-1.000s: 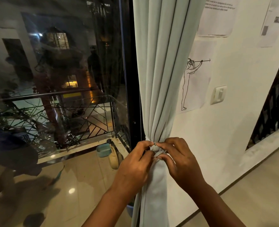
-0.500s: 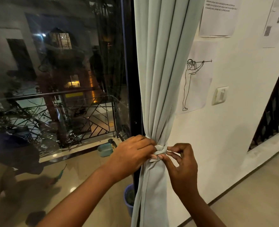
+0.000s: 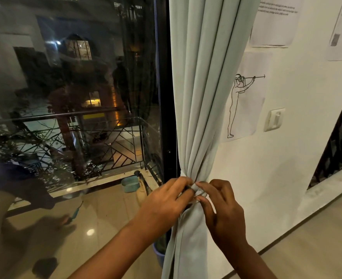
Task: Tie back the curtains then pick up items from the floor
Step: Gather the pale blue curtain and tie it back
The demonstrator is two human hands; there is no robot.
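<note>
The pale green curtain [image 3: 201, 101] hangs with its long axis running straight up and down, from 12 o'clock to 6 o'clock just right of centre, its folds gathered into a narrow waist low in view. At that waist sits the tie-back knot [image 3: 197, 191], a small bunch of the same cloth. My left hand [image 3: 166, 204] comes in from 7 o'clock and its fingers are curled, pinching the knot's left side. My right hand [image 3: 224, 210] comes in from 5 o'clock, and its thumb and forefinger pinch the knot's right side, the other fingers loosely bent. Below the knot the curtain falls on to 6 o'clock. The black window frame [image 3: 164, 87] stands just beside it at 11 o'clock. On the white wall at 2 o'clock hang a line drawing [image 3: 244, 95] of a standing figure, a printed sheet [image 3: 274, 19] whose text is too small to read, and a light switch [image 3: 274, 119].
</note>
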